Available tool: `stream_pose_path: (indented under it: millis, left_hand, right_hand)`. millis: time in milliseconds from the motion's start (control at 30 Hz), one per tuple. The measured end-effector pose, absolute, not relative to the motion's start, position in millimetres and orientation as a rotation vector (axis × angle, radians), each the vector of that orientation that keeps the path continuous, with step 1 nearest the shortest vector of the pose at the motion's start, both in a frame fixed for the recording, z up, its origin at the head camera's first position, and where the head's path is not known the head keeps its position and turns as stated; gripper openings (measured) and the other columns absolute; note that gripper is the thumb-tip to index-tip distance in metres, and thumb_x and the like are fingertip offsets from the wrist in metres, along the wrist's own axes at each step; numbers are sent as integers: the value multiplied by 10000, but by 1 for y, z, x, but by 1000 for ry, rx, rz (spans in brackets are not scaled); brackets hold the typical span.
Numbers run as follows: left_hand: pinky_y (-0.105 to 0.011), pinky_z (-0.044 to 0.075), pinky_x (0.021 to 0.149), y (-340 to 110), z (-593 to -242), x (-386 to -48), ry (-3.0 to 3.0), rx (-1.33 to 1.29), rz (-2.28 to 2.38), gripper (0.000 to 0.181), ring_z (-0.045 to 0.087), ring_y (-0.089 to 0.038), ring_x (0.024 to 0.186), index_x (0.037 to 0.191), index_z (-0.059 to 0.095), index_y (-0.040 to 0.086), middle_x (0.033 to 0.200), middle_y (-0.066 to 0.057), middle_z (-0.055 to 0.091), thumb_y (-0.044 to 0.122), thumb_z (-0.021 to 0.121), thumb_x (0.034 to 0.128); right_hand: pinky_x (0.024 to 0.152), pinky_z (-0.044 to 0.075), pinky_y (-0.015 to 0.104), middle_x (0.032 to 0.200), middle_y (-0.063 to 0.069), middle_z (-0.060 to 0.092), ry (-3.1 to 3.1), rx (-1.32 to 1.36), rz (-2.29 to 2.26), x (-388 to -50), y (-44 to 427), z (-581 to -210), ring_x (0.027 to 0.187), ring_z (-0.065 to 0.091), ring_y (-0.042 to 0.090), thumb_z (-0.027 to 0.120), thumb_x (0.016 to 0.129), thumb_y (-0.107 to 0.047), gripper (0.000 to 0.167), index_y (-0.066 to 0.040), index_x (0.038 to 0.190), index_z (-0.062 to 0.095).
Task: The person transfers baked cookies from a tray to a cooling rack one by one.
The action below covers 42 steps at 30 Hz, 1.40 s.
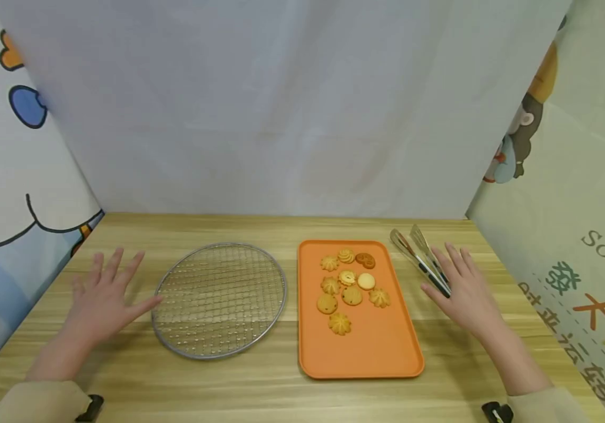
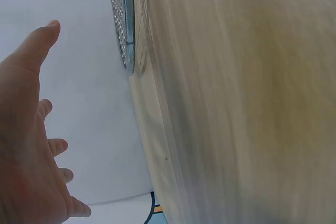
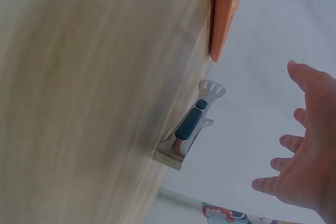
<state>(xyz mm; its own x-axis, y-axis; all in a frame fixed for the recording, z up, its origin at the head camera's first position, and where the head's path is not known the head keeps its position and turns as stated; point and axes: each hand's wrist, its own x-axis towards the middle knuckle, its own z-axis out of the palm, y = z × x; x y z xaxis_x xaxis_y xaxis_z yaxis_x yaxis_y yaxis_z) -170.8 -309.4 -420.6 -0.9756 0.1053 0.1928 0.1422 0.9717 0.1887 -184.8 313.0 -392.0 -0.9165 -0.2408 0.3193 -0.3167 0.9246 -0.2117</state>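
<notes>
My left hand [image 1: 102, 296] is held with spread fingers just left of a round wire cooling rack [image 1: 220, 299]; its thumb reaches near the rim. The left wrist view shows this hand [image 2: 29, 145] raised above the tabletop, with nothing in it. Over on the right, my right hand [image 1: 463, 291] is spread too and holds nothing. Nearest to it lie metal tongs with black grips [image 3: 189, 124], whose handle ends it partly covers in the head view. Between rack and tongs, an orange tray [image 1: 360, 358] carries several cookies [image 1: 352, 295] of different shapes, mostly toward its far half.
A wood-grain table [image 1: 260, 390] bears everything. Behind it hangs a plain pale curtain [image 1: 291, 117]. Printed cartoon cloth [image 1: 0, 170] borders the left side, and a pale green printed cloth [image 1: 572, 223] borders the right.
</notes>
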Motion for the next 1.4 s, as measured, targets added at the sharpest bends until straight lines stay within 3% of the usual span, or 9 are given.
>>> stream_pose_path:
  millis: [267, 667, 867, 967, 1100, 1267, 1400]
  left_hand:
    - [-738, 133, 961, -307, -426, -185, -2918, -275, -430, 1014, 81, -608, 1310, 1533, 39, 158, 1498, -329, 97, 595, 610, 818]
    - [-738, 208, 932, -307, -429, -200, -3043, -289, -714, 1082, 209, -624, 1239, 1526, -35, 141, 1419, -415, 177, 520, 678, 807]
    - [-660, 323, 926, -308, -430, -207, -3055, -344, -785, 1065, 412, -538, 1151, 1515, 38, 40, 1312, -382, 394, 494, 693, 809]
    - [-523, 448, 812, -307, -430, -211, -3065, -364, -843, 1053, 547, -399, 968, 1506, 66, 6, 1237, -346, 477, 466, 707, 808]
    - [-366, 447, 699, -307, -431, -215, -3101, -373, -887, 1001, 567, -231, 847, 1494, 138, -9, 1187, -290, 531, 444, 712, 811]
    - [-374, 443, 719, -306, -431, -218, -3145, -379, -907, 964, 559, -205, 814, 1478, 189, -19, 1182, -287, 526, 442, 711, 811]
    - [-424, 445, 765, -307, -432, -220, -3146, -398, -968, 966, 554, -269, 888, 1472, 190, -34, 1158, -291, 516, 409, 729, 802]
  right_hand:
    - [1022, 217, 636, 1476, 280, 254, -2779, 457, 416, -204, 311, -391, 1345, 197, 495, 667, 874, -337, 759, -141, 1492, 271]
    - [989, 266, 647, 1452, 310, 264, -2851, 443, 520, -233, 316, -400, 1299, 265, 506, 703, 856, -242, 761, -31, 1463, 294]
    - [980, 290, 641, 1433, 329, 271, -2929, 449, 561, -246, 323, -406, 1271, 297, 512, 699, 861, -226, 789, -24, 1478, 250]
    - [965, 306, 642, 1428, 336, 271, -2960, 453, 586, -249, 325, -409, 1250, 319, 520, 698, 861, -219, 790, -4, 1474, 248]
    - [950, 319, 649, 1401, 354, 292, -2996, 449, 584, -254, 328, -416, 1222, 342, 539, 701, 856, -223, 795, 18, 1466, 251]
    - [957, 305, 661, 1363, 380, 310, -3017, 409, 552, -259, 329, -422, 1215, 325, 566, 704, 846, -209, 801, 18, 1463, 246]
    - [945, 321, 654, 1345, 385, 320, -3029, 376, 546, -261, 328, -424, 1198, 340, 567, 695, 853, -197, 792, 18, 1465, 240]
